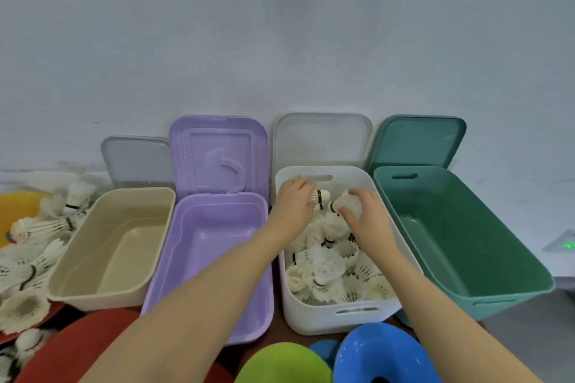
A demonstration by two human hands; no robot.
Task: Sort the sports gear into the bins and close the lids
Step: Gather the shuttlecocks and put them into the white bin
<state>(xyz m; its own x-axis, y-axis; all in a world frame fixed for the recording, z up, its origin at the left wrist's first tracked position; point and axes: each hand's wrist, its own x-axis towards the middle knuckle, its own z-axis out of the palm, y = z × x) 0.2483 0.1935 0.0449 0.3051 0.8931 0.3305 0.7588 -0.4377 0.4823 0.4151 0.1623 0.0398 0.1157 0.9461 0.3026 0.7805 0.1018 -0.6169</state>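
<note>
Four open bins stand in a row against the wall: beige [77,264], purple [161,298], white [326,317] and green [529,277]. The white bin holds several white shuttlecocks [326,270]. Both my hands reach into its far end. My left hand [292,205] grips a shuttlecock [322,196] with a cork tip and black band. My right hand [367,218] grips another shuttlecock [350,204] by its feathers. Their lids lean upright behind them: grey [137,162], purple [217,152], white [322,140], green [417,140].
A pile of loose shuttlecocks [34,246] lies at the left beside the beige bin, near a yellow object [15,208]. Red [62,354], lime green [280,364] and blue [379,354] cone-like items sit at the near edge. Beige, purple and green bins hold nothing visible.
</note>
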